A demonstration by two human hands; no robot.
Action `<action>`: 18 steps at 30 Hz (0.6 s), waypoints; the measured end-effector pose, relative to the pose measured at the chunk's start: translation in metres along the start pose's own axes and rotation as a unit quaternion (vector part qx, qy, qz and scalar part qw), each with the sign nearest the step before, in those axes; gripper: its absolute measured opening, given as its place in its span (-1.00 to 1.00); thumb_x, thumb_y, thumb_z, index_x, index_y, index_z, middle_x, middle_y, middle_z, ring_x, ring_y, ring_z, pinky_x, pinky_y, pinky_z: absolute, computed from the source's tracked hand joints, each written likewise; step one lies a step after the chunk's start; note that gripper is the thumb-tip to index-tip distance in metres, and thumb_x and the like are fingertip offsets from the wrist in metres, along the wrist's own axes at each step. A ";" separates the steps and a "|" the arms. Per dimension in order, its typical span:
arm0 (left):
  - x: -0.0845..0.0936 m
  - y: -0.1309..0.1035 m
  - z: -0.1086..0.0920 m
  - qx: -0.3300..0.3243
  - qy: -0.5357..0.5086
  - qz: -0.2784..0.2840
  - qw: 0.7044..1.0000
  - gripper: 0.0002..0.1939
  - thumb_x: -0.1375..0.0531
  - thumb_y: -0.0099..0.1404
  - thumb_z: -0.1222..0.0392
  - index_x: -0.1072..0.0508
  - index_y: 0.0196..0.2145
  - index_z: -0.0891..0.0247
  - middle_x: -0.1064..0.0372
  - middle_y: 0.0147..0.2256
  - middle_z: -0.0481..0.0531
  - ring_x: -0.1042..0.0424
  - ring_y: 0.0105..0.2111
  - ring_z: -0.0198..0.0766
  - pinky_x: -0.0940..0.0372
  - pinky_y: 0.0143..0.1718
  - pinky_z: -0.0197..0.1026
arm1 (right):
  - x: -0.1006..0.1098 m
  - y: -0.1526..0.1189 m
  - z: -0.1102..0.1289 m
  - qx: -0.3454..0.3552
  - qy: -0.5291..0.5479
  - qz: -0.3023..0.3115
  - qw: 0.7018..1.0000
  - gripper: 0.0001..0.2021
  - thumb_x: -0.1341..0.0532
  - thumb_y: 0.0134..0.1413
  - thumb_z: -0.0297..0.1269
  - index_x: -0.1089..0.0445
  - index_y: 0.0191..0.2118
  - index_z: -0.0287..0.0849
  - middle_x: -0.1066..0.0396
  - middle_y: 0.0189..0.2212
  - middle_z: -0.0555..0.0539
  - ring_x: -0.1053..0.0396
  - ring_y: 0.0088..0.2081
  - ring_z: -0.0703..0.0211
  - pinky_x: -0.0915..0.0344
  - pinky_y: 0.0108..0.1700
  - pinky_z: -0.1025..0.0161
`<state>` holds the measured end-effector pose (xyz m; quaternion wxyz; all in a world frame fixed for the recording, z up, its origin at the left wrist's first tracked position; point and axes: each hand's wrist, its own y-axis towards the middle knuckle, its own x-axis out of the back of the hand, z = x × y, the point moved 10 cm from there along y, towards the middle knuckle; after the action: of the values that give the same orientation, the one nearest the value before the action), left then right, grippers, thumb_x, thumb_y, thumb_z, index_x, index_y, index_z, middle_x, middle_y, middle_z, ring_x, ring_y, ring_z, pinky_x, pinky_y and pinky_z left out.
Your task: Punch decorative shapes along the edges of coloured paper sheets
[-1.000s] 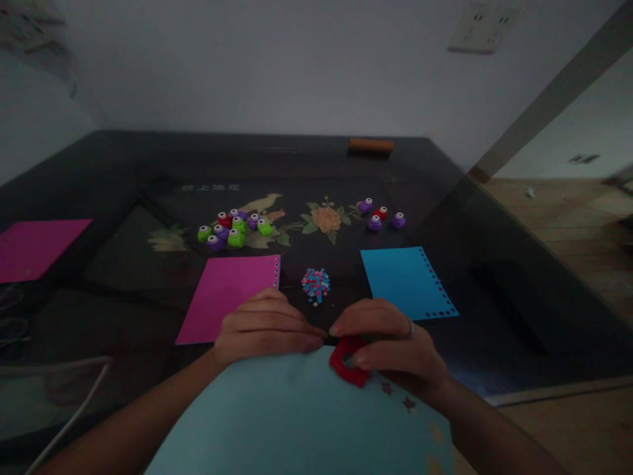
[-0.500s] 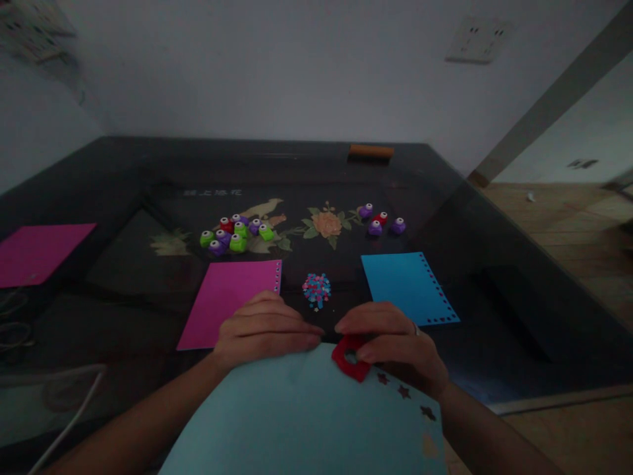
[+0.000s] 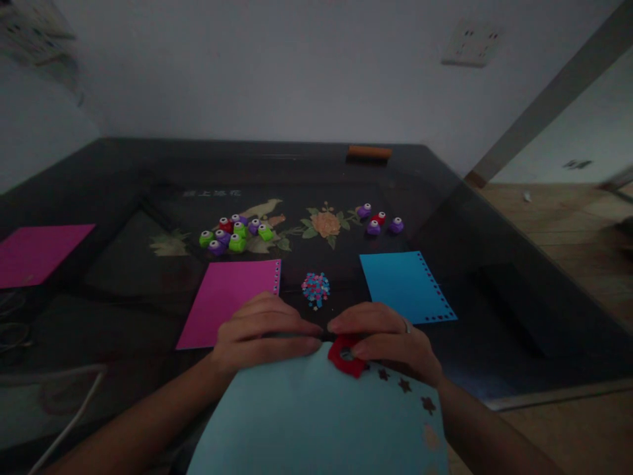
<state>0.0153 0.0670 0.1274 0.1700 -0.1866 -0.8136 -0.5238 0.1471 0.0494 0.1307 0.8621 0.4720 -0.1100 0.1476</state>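
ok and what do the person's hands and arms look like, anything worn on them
Both forearms, left and right, show no sleeves, and neither hand wears a glove. The right hand has a thin, silvery ring on one finger. No ring or marking shows on the left hand, and no watch or bracelet on either wrist.

Glossy dark tabletop (image 3: 119, 264), matt pale-blue paper (image 3: 316, 415).

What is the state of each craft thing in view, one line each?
Light blue sheet: held, star holes punched.
Red punch: in hand; pressed or not, unclear.
Blue sheet: flat, punched along two edges.
Middle pink sheet: flat, punched along one edge.
Leftmost pink sheet: flat.
Paper bits: loose, heaped.
Other punches: in two groups.
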 end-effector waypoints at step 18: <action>0.005 0.003 -0.010 -0.025 0.077 0.059 0.995 -0.87 -0.14 0.33 0.28 -0.47 -0.20 0.23 -0.54 -0.28 0.03 -0.51 -0.28 -0.24 -0.45 -0.31 -0.18 | -0.005 0.001 -0.003 -0.029 0.050 0.014 0.998 -0.80 -0.10 0.22 -0.33 -0.27 -0.04 -0.15 -0.46 -0.08 -0.20 -0.41 -0.01 0.07 -0.45 -0.08 0.11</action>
<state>0.0131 0.0595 0.1360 0.2579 -0.1972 -0.7725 -0.5458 0.1425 0.0519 0.1279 0.8776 0.4374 -0.0775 0.1804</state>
